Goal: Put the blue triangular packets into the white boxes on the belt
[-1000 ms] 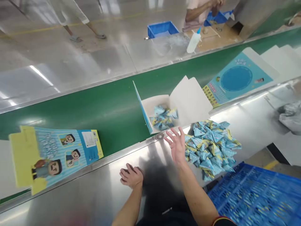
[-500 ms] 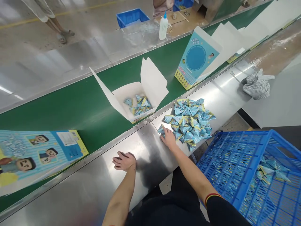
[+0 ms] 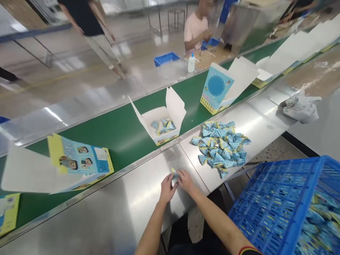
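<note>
My left hand [image 3: 167, 188] and my right hand [image 3: 185, 180] meet over the steel counter [image 3: 111, 209], both pinching one small blue-and-yellow triangular packet [image 3: 174, 174]. To their right lies a pile of the same packets [image 3: 221, 146]. Beyond the hands, on the green conveyor belt [image 3: 117, 134], an open white box [image 3: 162, 118] stands with several packets inside.
A blue plastic crate [image 3: 281, 209] with more packets stands at the lower right. Flat printed cartons [image 3: 81, 161] lie on the belt at left, and an upright printed carton [image 3: 216, 88] at right. A crumpled bag [image 3: 302, 108] lies on the counter. Other people work across the belt.
My right hand left the pile with one packet and came to the middle of the counter. My left hand moved right to meet it. The view tilted up.
</note>
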`<state>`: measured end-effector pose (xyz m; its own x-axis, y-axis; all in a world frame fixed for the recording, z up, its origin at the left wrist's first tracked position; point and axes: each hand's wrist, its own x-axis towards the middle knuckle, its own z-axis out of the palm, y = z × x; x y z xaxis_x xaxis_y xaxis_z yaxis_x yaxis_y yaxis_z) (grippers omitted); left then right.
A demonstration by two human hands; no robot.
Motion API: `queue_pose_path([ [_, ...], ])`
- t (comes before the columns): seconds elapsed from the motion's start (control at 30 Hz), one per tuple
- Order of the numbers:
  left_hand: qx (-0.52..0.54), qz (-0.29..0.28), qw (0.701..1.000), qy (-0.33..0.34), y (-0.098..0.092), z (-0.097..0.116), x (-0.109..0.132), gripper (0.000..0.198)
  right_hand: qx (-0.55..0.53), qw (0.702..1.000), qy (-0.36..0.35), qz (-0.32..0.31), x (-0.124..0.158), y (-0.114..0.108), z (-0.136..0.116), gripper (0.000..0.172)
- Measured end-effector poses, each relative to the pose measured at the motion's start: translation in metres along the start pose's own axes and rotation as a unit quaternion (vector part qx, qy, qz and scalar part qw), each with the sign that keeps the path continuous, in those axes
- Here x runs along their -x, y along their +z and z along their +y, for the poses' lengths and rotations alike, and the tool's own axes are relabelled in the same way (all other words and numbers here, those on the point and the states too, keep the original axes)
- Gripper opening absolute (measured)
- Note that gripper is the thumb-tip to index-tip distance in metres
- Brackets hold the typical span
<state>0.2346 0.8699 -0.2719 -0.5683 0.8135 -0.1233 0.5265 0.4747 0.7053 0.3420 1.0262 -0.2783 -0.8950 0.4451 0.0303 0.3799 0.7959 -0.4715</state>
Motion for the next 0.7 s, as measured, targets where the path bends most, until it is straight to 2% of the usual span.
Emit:
queue_pose_path([
  [0.1, -0.013, -0.021, 0.999, -0.041, -0.008, 0.020, 0.004, 0.052, 0.020, 0.993, 0.073, 0.089, 0.042, -0.007, 0.006, 0.039],
  [0.17, -0.036, -0.035, 0.997, -0.060, -0.013, 0.033, 0.009, 0.047, 0.001, 0.982, 0.139, 0.125, 0.074, -0.010, 0.012, 0.044],
  [0.27, -0.070, -0.095, 0.990, -0.072, -0.015, 0.050, 0.024, 0.041, -0.051, 0.963, 0.250, 0.083, 0.112, -0.011, 0.015, 0.045],
  [0.37, -0.070, -0.150, 0.983, -0.076, -0.018, 0.060, 0.040, 0.045, -0.107, 0.962, 0.250, 0.009, 0.129, -0.014, 0.012, 0.042],
  [0.43, -0.038, -0.127, 0.985, -0.108, -0.026, 0.062, 0.049, 0.043, -0.143, 0.948, 0.282, 0.019, 0.132, -0.018, 0.010, 0.048],
  [0.5, 0.001, -0.029, 0.982, -0.188, -0.037, 0.059, 0.060, 0.039, -0.160, 0.925, 0.336, 0.073, 0.135, -0.021, 0.012, 0.060],
  [0.53, 0.016, 0.014, 0.978, -0.210, -0.042, 0.056, 0.065, 0.040, -0.166, 0.933, 0.308, 0.086, 0.137, -0.022, 0.014, 0.061],
  [0.57, 0.023, 0.031, 0.978, -0.206, -0.047, 0.052, 0.072, 0.040, -0.175, 0.949, 0.246, 0.090, 0.138, -0.023, 0.018, 0.060],
  [0.63, 0.014, 0.006, 0.987, -0.160, -0.052, 0.042, 0.084, 0.037, -0.179, 0.959, 0.194, 0.106, 0.140, -0.025, 0.027, 0.058],
  [0.7, 0.004, 0.016, 0.988, -0.155, -0.052, 0.031, 0.096, 0.039, -0.178, 0.959, 0.189, 0.111, 0.140, -0.030, 0.036, 0.056],
])
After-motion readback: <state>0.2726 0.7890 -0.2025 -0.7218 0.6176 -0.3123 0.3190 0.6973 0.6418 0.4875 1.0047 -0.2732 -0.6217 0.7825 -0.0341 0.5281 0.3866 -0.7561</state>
